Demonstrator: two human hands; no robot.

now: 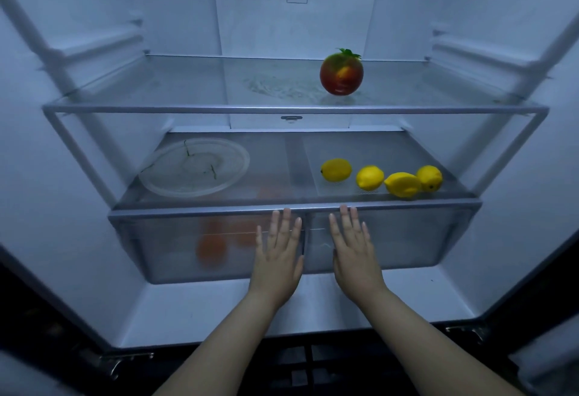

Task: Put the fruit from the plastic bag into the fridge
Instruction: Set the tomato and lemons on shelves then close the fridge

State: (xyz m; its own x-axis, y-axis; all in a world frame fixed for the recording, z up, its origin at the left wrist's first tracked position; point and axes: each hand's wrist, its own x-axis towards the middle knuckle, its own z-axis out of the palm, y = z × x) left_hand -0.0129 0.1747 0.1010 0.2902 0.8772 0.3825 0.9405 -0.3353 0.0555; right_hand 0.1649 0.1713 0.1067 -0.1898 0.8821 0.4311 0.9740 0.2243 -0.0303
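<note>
Fridge [94, 35], doors open.
Upper glass shelf [188, 82]: one red fruit [341, 73] with green leaves, right of centre.
Lower shelf [282, 160]: clear plate [194, 167], left; four lemons [336, 170] in a row, right.
Left drawer [163, 245]: orange fruit [211, 247], blurred behind the frosted front.
Left hand [277, 258]: fingers straight, flat on the left drawer's front, holding nothing.
Right hand [355, 254]: likewise flat on the right drawer [423, 239].

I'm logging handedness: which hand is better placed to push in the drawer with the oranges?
Left, probably: the left hand lies flat on the left drawer holding the oranges; the right hand rests on the right drawer.
</note>
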